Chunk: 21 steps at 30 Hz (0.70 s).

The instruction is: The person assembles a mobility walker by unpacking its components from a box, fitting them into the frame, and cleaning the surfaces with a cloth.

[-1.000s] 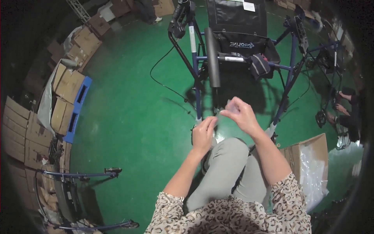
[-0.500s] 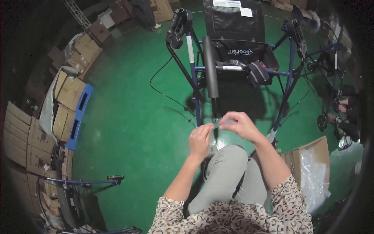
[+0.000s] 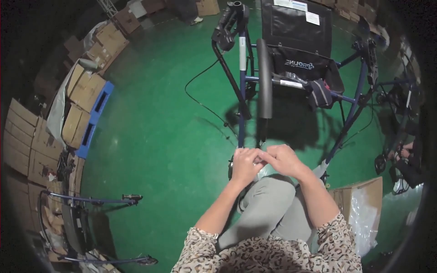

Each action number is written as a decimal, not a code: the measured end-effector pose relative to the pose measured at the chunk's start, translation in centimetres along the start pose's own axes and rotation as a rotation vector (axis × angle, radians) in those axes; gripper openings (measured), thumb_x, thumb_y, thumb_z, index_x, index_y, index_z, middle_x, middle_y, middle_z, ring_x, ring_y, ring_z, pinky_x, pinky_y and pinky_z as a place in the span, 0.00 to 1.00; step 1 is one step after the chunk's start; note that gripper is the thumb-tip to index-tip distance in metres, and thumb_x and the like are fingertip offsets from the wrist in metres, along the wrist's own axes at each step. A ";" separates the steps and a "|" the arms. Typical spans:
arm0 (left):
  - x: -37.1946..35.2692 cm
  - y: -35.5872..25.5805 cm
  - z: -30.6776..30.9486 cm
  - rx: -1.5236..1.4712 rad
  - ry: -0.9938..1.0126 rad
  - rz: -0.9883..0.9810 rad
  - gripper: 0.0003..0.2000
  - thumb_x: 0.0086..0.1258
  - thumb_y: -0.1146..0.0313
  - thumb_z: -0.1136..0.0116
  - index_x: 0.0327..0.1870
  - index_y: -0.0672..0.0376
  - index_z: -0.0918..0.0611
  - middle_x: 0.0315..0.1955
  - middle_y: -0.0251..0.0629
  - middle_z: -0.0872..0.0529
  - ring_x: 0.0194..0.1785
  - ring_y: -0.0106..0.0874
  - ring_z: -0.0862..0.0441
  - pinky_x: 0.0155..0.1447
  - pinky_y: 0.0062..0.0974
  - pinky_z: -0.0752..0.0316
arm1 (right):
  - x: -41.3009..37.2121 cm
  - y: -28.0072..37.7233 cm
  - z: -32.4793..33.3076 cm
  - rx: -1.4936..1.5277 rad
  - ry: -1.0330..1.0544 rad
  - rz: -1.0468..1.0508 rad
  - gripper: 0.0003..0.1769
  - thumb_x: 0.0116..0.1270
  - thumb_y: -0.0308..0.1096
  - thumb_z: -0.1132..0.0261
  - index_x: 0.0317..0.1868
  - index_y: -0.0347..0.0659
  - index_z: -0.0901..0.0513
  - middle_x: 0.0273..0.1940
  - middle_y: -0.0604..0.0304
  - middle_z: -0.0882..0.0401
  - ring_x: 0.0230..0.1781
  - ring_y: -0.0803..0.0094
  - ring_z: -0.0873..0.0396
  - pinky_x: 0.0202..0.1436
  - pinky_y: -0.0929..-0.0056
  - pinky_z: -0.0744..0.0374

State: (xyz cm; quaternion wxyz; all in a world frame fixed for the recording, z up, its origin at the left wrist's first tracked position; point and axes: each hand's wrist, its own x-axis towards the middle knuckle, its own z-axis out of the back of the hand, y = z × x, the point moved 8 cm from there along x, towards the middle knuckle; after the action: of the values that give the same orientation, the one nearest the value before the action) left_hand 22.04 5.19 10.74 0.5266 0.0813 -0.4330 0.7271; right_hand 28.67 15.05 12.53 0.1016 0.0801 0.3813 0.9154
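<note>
Just above my knees, my left hand (image 3: 246, 164) and my right hand (image 3: 283, 160) meet, fingers closed. A small clear piece of plastic (image 3: 264, 172) shows below their fingertips; how each hand grips it is partly hidden. Beyond them stands a dark blue walker frame (image 3: 242, 104) with a black seat bag (image 3: 300, 63). A grey foam-covered bar (image 3: 264, 82) reaches down towards my hands. A dark striped cloth item (image 3: 320, 93) hangs on the frame's crossbar.
Cardboard boxes (image 3: 84, 91) sit on a blue pallet (image 3: 94, 119) at the left. Another frame (image 3: 91, 199) lies lower left. An open carton (image 3: 364, 195) with plastic wrap is at my right. A person's hands (image 3: 405, 151) show at the far right.
My hands have come together, and the clear plastic between them is now mostly covered. The view has shifted, so the walker appears further right and slightly lower.
</note>
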 end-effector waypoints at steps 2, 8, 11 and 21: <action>-0.1 1.2 -0.8 -0.009 0.022 0.117 0.14 0.61 0.61 0.33 0.25 0.60 0.22 0.19 0.32 0.22 0.21 0.31 0.33 0.28 0.29 0.35 | 0.0 0.4 -0.6 -0.071 0.016 0.015 0.15 0.68 0.40 0.38 0.33 0.37 0.13 0.26 0.60 0.20 0.22 0.68 0.30 0.27 0.70 0.31; -0.2 5.2 -1.3 -0.170 0.052 0.486 0.22 0.60 0.55 0.31 0.18 0.60 0.28 0.13 0.32 0.28 0.19 0.30 0.36 0.27 0.30 0.36 | 3.3 0.6 1.4 -0.072 -0.030 0.097 0.14 0.67 0.43 0.37 0.38 0.42 0.12 0.30 0.60 0.18 0.25 0.64 0.25 0.32 0.68 0.26; -0.5 6.5 -1.1 -0.291 0.048 0.621 0.25 0.60 0.51 0.30 0.17 0.60 0.29 0.12 0.32 0.30 0.19 0.30 0.36 0.27 0.31 0.35 | 7.3 2.6 8.3 -0.220 -0.408 0.053 0.22 0.64 0.47 0.35 0.56 0.50 0.18 0.35 0.58 0.16 0.30 0.60 0.20 0.35 0.66 0.23; 0.5 9.5 -1.0 -0.383 -0.040 0.725 0.27 0.60 0.50 0.29 0.15 0.59 0.32 0.11 0.31 0.32 0.18 0.29 0.38 0.27 0.30 0.35 | 12.0 0.1 12.3 -0.714 -0.232 -0.245 0.45 0.59 0.58 0.34 0.74 0.54 0.38 0.45 0.50 0.18 0.36 0.51 0.16 0.36 0.58 0.20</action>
State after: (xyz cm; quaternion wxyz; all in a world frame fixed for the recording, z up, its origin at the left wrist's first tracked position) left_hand 14.21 5.63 5.23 0.2332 -0.1619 -0.5712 0.7702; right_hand 19.81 26.32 21.97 0.2738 0.0966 0.0318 0.9564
